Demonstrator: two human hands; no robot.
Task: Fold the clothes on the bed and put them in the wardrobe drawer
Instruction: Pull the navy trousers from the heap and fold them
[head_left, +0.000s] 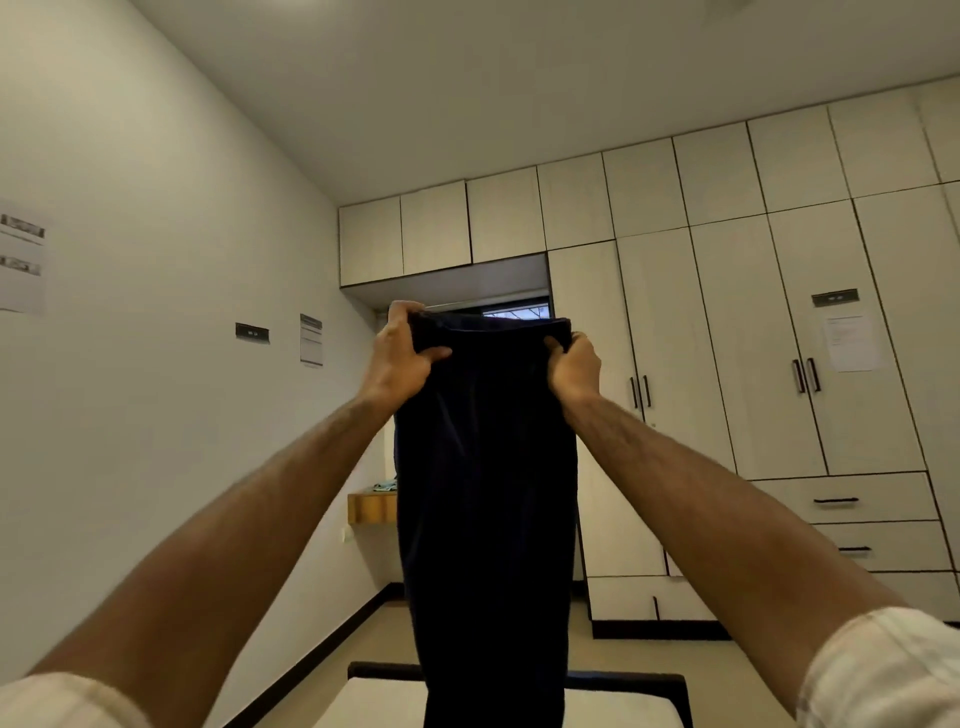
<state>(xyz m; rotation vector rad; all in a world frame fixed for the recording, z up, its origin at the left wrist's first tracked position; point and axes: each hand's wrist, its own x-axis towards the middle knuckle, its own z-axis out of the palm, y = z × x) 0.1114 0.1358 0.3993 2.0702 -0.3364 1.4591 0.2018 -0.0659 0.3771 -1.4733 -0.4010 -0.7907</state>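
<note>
- A long dark navy cloth garment (488, 493) is held up at arm's length, hanging straight down over the foot of the white-topped bed (384, 701); open floor lies between the bed's dark end frame and the wardrobe.
- The garment's top edge is gripped at both corners — the left hand (402, 353) and the right hand (574, 366) are both curled round it, arms outstretched.
- A tall pale wooden wardrobe (727, 338) fills the far wall, its drawers (841, 499) seen closed at lower right; a small wooden shelf (371, 506) is fixed by the left wall.
</note>
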